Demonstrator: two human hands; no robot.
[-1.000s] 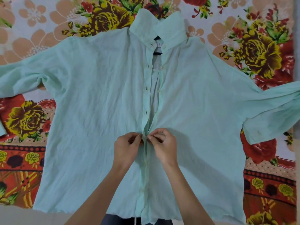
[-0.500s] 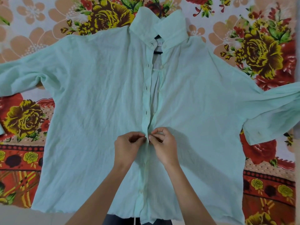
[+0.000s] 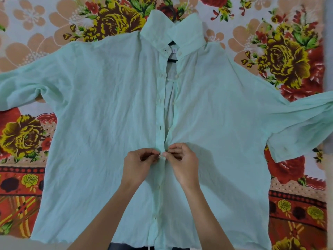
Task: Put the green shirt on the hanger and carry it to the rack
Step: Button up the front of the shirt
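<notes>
The green shirt [image 3: 100, 114] lies spread flat, front up, on the floral blanket [image 3: 288, 56], with its sleeves out to both sides. Below my hands the front is closed. Above them it gapes open, and a bit of the black hanger [image 3: 172, 60] shows just under the collar. My left hand [image 3: 139, 163] and right hand [image 3: 182, 163] meet at the placket, fingers curled, each pinching an edge of the shirt front between thumb and fingertips.
</notes>
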